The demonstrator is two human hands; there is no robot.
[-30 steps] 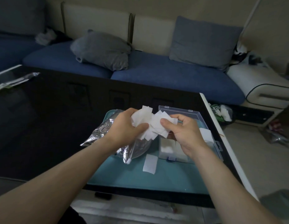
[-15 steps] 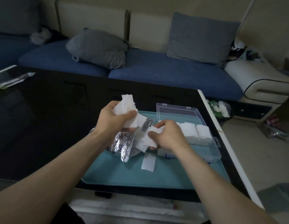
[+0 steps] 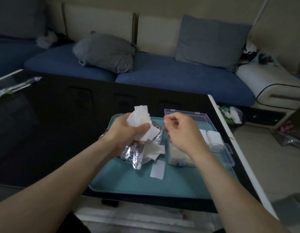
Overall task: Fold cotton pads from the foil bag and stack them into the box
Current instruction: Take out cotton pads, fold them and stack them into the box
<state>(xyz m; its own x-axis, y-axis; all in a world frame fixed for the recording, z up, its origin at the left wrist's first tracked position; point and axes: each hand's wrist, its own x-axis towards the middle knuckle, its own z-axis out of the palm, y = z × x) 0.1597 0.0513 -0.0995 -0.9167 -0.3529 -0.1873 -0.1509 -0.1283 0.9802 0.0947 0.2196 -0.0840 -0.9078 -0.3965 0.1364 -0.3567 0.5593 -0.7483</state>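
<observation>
You're in a home living room: a blue-cushioned sofa [image 3: 171,81] with grey pillows [image 3: 105,51] runs along the far edge of the glossy black coffee table [image 3: 53,132] before you.

The right hand [image 3: 181,132] covers the middle of the clear plastic box [image 3: 218,132], so the pads [image 3: 213,138] stacked there show only at its right end and near front, and whether its curled fingers pinch anything cannot be told. The left hand [image 3: 127,132] and its bunch of cotton pads [image 3: 141,116] hide the upper part of the foil bag [image 3: 130,153], whose mouth is out of sight, and how many pads are in the bunch cannot be counted. Both forearms run off the bottom edge, and the printing on the foil is too small to read.
</observation>
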